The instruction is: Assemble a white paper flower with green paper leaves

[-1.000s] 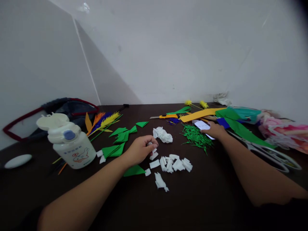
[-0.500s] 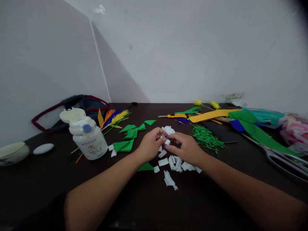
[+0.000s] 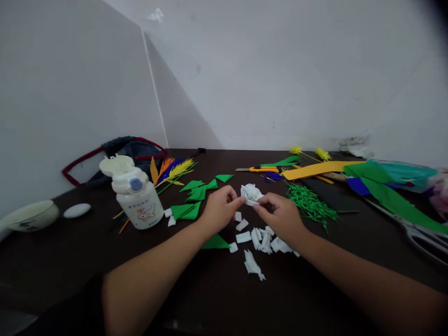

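My left hand (image 3: 221,207) is closed in a pinch, thumb and forefinger on one end of a small white paper strip (image 3: 249,203). The other end sits between the thumb and fingers of my right hand (image 3: 280,215). Right behind the strip lies a crumpled white paper piece (image 3: 251,191); whether it touches the strip I cannot tell. Below the hands, several white paper scraps (image 3: 244,237) are scattered on the dark table (image 3: 217,289). Folded green paper pieces (image 3: 187,211) lie to the left of my left hand.
A white bottle (image 3: 142,205) with its lid up stands left, near a bowl (image 3: 31,217). A yellow utility knife (image 3: 264,170) lies behind the hands. To the right are green paper shreds (image 3: 310,203), an orange strip (image 3: 320,169) and scissors (image 3: 416,233).
My fingertips have moved apart, and the white strip now stretches between them. More of the crumpled white paper behind shows. The whole view has shifted slightly, with things appearing farther right.
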{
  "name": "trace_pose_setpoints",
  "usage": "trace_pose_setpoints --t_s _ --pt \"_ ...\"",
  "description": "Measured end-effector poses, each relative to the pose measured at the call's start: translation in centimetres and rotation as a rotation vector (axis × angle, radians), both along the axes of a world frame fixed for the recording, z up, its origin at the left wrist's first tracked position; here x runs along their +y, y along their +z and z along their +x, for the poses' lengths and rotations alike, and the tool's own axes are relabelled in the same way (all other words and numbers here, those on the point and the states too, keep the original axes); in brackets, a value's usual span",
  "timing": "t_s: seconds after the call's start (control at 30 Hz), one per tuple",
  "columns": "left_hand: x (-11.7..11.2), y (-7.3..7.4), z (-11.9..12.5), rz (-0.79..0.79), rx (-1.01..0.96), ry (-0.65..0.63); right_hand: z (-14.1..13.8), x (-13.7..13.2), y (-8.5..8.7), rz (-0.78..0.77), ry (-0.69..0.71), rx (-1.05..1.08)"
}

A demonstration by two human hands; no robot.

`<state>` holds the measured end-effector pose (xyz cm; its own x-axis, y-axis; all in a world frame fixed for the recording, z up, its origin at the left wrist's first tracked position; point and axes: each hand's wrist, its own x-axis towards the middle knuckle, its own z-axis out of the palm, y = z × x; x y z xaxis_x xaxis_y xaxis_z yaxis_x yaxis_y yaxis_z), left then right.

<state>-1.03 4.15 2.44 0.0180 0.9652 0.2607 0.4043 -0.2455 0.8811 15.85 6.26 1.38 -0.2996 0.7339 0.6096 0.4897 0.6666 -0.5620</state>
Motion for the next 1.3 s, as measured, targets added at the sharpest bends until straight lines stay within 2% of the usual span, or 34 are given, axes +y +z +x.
trace_pose_setpoints --t_s 0.1,0.2,0.27,0.4,0.47,0.87,1.1,1.3 --pt "-0.3 0.5 -0.2 -0.002 -0.028 -0.080 0.1 0.1 0.0 0.056 -0.006 -0.006" --pt "-0.6 0.9 0.1 -0.082 -0.070 -0.229 0.1 0.0 0.0 0.106 0.063 -0.030" --pt "-0.6 1.0 0.4 -0.130 -0.117 -0.265 0.1 -0.1 0.0 0.123 0.132 -0.056" --pt "-0.6 1.1 0.6 -0.191 -0.145 -0.250 0.2 -0.4 0.0 0.134 0.266 -0.098" --pt "-0.5 1.0 0.5 -0.192 -0.136 -0.260 0.2 -0.4 0.0 0.132 0.291 -0.113" --pt "-0.4 0.7 0.6 -0.235 -0.210 -0.374 1.1 -0.3 0.2 0.060 0.275 -0.054" --pt "-0.5 0.8 0.9 -0.185 -0.235 -0.366 1.3 -0.7 0.6 -0.114 0.250 0.038" --pt "-0.4 0.7 1.1 -0.181 -0.229 -0.331 1.1 -0.6 0.4 -0.051 0.212 0.019"
